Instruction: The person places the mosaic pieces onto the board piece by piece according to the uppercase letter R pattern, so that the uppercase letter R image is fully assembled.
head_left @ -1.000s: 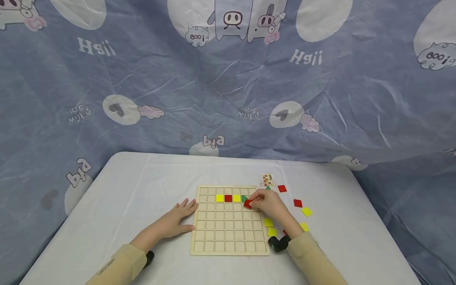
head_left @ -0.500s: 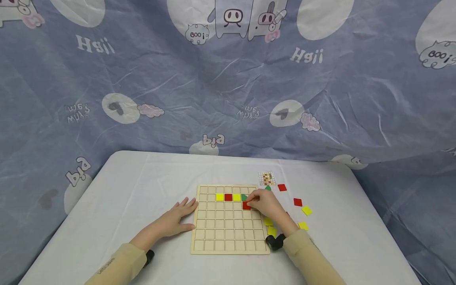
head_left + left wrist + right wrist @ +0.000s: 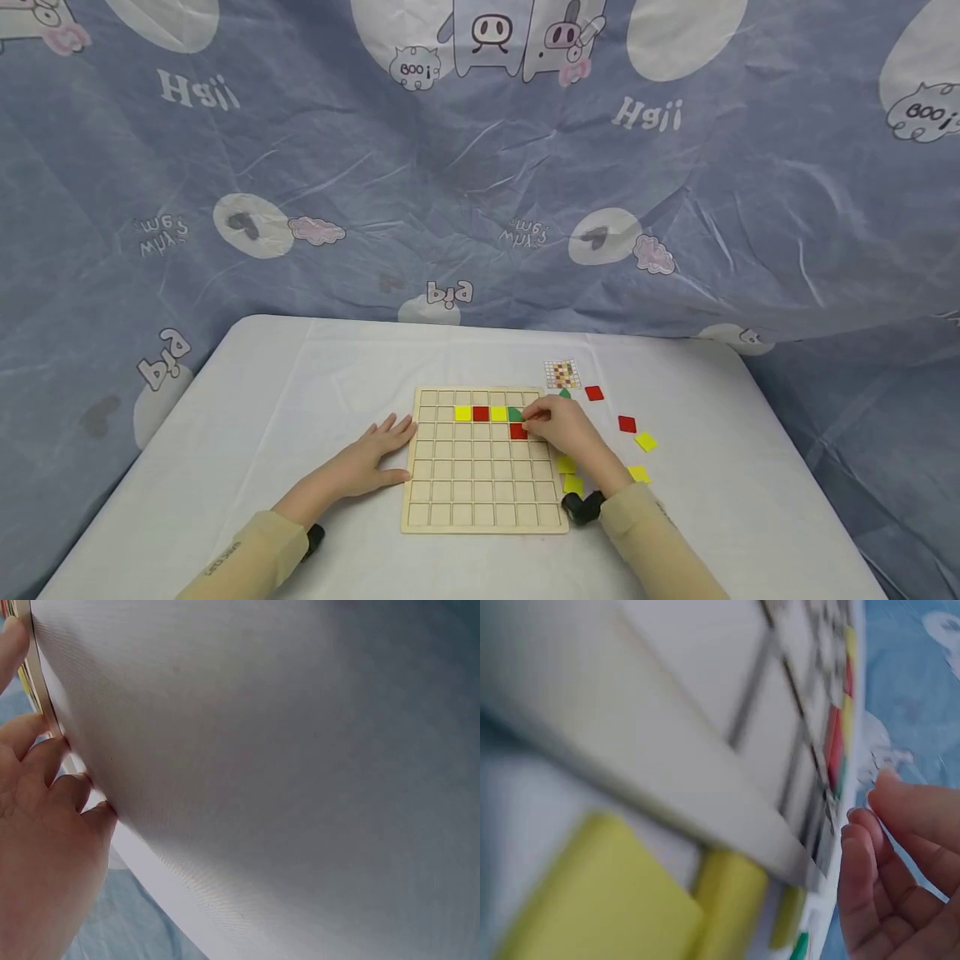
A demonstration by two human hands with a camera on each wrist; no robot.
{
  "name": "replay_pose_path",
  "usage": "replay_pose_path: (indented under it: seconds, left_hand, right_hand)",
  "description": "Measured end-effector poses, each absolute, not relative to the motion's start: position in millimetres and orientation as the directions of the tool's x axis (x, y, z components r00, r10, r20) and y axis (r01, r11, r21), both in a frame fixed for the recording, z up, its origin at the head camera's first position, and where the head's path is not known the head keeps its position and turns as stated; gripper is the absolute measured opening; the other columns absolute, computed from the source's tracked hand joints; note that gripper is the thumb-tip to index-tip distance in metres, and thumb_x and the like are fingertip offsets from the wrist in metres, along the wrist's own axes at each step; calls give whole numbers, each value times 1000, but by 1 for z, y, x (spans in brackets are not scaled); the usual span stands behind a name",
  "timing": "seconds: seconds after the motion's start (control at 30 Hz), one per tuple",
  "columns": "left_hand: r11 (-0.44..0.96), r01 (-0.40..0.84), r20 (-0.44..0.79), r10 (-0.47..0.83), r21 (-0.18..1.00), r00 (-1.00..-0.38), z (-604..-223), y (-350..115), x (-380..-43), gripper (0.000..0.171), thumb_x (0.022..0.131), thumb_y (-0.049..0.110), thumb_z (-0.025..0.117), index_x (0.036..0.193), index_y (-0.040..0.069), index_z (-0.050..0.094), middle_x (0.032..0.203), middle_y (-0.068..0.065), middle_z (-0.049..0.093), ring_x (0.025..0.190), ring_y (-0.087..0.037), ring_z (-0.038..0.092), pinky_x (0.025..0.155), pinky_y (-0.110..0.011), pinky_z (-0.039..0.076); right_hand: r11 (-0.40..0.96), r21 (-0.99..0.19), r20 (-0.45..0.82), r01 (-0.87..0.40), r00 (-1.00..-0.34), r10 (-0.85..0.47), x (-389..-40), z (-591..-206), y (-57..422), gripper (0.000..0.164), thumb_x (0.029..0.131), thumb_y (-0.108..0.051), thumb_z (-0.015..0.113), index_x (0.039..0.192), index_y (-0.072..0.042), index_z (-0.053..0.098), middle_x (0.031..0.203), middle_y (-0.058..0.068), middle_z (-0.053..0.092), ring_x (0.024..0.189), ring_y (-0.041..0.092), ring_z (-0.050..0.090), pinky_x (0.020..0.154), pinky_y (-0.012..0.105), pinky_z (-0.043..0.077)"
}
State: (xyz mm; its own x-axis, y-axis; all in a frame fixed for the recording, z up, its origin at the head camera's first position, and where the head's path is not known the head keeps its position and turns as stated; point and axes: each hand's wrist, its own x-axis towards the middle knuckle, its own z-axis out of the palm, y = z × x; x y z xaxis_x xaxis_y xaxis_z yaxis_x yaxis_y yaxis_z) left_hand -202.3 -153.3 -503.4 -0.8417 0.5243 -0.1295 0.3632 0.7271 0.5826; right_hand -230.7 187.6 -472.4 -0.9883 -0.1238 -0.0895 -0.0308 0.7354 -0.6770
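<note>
A pale wooden grid board (image 3: 453, 493) lies on the white table. In its second row sit a yellow tile (image 3: 462, 413), a red tile (image 3: 481, 413), another yellow tile (image 3: 498, 413) and a green tile (image 3: 514, 414). Just below the green one, a second red tile (image 3: 517, 432) lies in a cell. My right hand (image 3: 562, 427) is over the board's right side, its loosely bent fingertips close to that red tile's right edge; the right wrist view shows nothing between them. My left hand (image 3: 363, 462) rests spread at the board's left edge, fingers touching it.
A small printed pattern card (image 3: 562, 374) lies behind the board's far right corner. Loose red tiles (image 3: 627, 424), yellow tiles (image 3: 646, 442) and a green piece (image 3: 565, 393) are scattered to the right. Patterned blue cloth (image 3: 465, 167) hangs behind the table.
The red tile has gone from tilted in my right hand's pinch to lying in the cell under the green one. The right fingertips have drawn slightly off it; my left hand has stayed.
</note>
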Motion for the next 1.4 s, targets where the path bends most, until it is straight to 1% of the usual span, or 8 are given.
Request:
replay_pose_path:
  seconds: [0.13,0.33,0.63,0.77,0.93,1.13,1.27,1.4]
  left_hand:
    - [736,359,-133,517,574,-846,-503,-153,-203,80,87,34,73,152,8,36,161,-12,27,152,-37,15,123,-58,13]
    - [740,357,-135,513,570,-848,-502,-154,-205,80,87,35,73,152,7,35,161,-13,27,152,-38,14,123,-57,12]
    - [736,355,-135,514,577,-847,-504,-154,-205,80,88,35,73,153,7,35,162,-12,26,152,-37,13,123,-56,11]
    - [732,357,-136,519,580,-844,-505,-154,-205,80,88,34,72,153,8,34,162,-12,25,152,-36,13,123,-57,11]
    - [728,366,-129,525,579,-841,-504,-155,-206,80,88,36,72,153,6,34,162,-13,25,152,-38,13,123,-57,11]
    - [728,365,-128,525,581,-842,-503,-154,-206,80,88,36,71,153,6,34,162,-13,26,152,-38,13,123,-57,10]
    - [730,355,-136,519,584,-844,-503,-153,-205,80,88,34,72,152,7,35,162,-13,26,152,-37,13,123,-58,11]
    - [733,352,-141,517,583,-844,-507,-152,-204,80,88,34,73,153,8,35,162,-11,25,152,-36,12,123,-58,11]
  right_hand:
    - [706,-707,-94,25,-994,-59,-235,-466,206,15,90,-18,73,102,-11,76,98,3,72,81,15,63,70,26,54]
    - [678,-730,-103,87,-995,16,-239,-464,236,19,93,-17,68,109,-7,73,104,10,72,87,20,65,74,31,55]
    - [685,-707,-158,178,-983,93,-240,-472,259,24,92,-21,70,111,-6,71,103,12,70,86,21,61,78,30,55]
    - [682,-704,-161,198,-980,119,-240,-474,273,26,92,-21,69,113,-5,70,105,14,69,85,22,61,75,28,54]
    - [673,-710,-165,208,-978,128,-239,-474,292,30,94,-23,67,117,-3,68,102,15,68,83,23,60,71,26,53]
    - [650,-724,-186,229,-973,136,-241,-473,295,33,94,-24,67,119,-2,66,102,14,67,81,22,59,69,29,54]
    - [651,-722,-186,233,-972,142,-247,-475,288,33,93,-24,68,118,-3,67,103,15,67,81,23,57,66,26,50]
    - [659,-720,-166,216,-976,139,-253,-478,279,35,92,-26,69,118,-3,68,108,17,68,85,22,61,68,25,51]
